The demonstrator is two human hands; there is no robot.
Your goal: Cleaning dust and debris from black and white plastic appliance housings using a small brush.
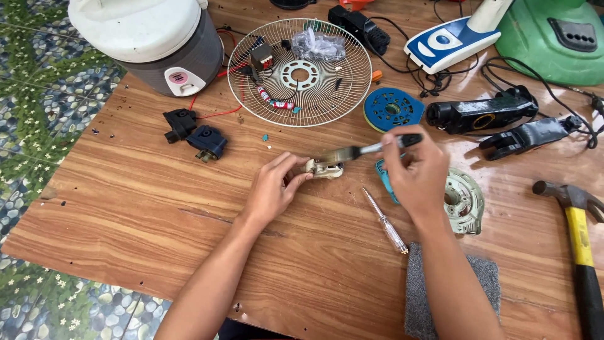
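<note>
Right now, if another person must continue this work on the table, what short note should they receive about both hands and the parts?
Left hand: fingers hold a small beige part down on the wooden table.
Right hand: holds a paintbrush, bristles on that part.
Nearby: a clear-handled screwdriver lies between the hands, a round metal housing sits right of the right hand, and a hammer lies at the right edge. The fan grille behind holds small loose pieces.
Done: the part is out and being brushed.
Left: I cannot tell how clean it is; nothing looks reassembled.
</note>
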